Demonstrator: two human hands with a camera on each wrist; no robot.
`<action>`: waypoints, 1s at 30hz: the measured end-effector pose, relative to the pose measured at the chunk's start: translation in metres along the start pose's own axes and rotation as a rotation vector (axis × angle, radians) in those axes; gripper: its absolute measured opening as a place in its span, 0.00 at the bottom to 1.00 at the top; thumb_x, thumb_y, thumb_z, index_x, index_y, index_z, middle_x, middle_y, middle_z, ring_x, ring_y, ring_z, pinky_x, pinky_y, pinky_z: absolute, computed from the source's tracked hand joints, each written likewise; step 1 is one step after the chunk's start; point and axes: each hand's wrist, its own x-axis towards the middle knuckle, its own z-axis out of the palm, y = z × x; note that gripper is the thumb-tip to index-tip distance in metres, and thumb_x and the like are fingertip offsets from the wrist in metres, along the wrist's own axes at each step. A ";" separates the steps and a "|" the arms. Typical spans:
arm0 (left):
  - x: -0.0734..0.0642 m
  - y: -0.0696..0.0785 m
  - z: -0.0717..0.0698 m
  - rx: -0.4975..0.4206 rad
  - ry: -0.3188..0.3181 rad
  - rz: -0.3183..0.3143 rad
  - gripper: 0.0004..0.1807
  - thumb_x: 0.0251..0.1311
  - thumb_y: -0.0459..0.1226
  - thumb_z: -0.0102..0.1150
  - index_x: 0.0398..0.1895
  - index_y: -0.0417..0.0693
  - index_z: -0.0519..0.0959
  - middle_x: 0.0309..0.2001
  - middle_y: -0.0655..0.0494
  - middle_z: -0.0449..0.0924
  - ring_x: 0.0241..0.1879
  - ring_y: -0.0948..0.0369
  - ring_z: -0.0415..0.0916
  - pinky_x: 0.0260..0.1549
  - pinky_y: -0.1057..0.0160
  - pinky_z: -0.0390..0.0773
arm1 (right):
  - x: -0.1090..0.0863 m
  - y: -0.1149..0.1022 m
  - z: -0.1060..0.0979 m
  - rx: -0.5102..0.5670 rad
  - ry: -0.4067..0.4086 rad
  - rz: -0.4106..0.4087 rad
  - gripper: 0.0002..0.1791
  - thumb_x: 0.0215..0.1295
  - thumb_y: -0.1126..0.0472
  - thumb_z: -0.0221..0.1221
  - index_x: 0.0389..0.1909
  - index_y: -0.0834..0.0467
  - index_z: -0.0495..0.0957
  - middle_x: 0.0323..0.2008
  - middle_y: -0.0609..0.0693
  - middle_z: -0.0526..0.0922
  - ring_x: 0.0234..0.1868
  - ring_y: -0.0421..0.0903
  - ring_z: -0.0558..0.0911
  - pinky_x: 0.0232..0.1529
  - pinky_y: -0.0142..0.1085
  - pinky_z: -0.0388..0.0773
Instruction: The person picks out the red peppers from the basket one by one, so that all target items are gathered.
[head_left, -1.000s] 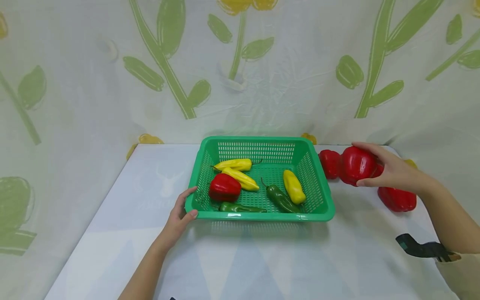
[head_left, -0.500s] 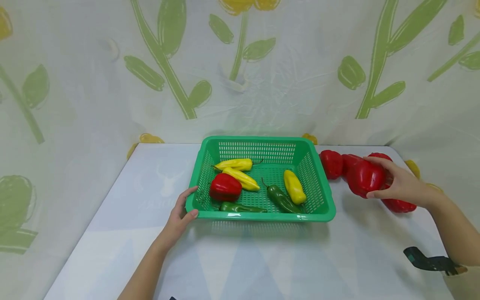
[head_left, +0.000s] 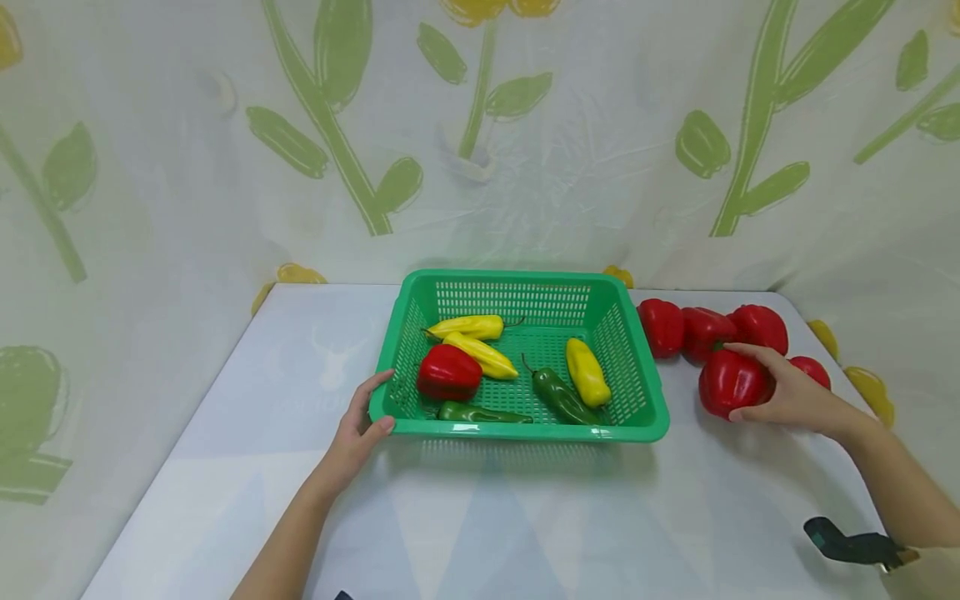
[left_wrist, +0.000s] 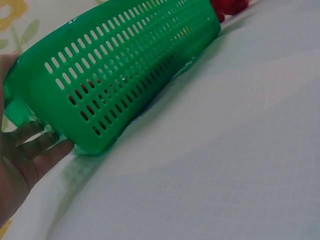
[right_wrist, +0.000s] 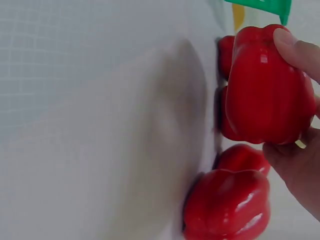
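My right hand (head_left: 798, 400) grips a red bell pepper (head_left: 729, 385) from its right side, thumb and fingers spread round it. In the right wrist view this bell pepper (right_wrist: 267, 90) hangs off the tabletop. At the basket's near left corner, my left hand (head_left: 352, 437) holds the green plastic basket (head_left: 525, 432), thumb on the front rim and fingers along the side. Inside the basket lie another red bell pepper (head_left: 448, 372), several yellow peppers (head_left: 483, 358) and two green chili peppers (head_left: 562, 397).
More red bell peppers (head_left: 662, 328) stand in a row right of the basket, near the table's back edge. One red bell pepper (head_left: 812, 371) is partly hidden behind my right hand. A flower-patterned curtain (head_left: 570, 150) hangs behind the white table (head_left: 562, 517).
My right hand has carried the red bell pepper rightward and nearer to me, away from the row at the back. My left hand and the basket have stayed in place.
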 end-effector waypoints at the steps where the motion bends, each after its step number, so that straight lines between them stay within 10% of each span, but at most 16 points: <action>1: 0.000 0.000 0.000 0.000 0.001 0.000 0.32 0.65 0.29 0.43 0.72 0.48 0.49 0.72 0.37 0.42 0.68 0.39 0.49 0.52 0.79 0.65 | 0.000 0.001 0.002 -0.008 0.002 -0.009 0.57 0.38 0.59 0.75 0.68 0.61 0.51 0.59 0.70 0.57 0.57 0.72 0.57 0.32 0.52 0.81; 30: 0.001 -0.004 0.000 -0.027 -0.002 0.032 0.33 0.64 0.28 0.43 0.71 0.46 0.49 0.72 0.38 0.42 0.69 0.40 0.46 0.55 0.80 0.61 | 0.005 0.019 0.001 -0.263 0.017 -0.062 0.57 0.28 0.61 0.78 0.65 0.65 0.59 0.59 0.71 0.61 0.57 0.73 0.55 0.34 0.60 0.77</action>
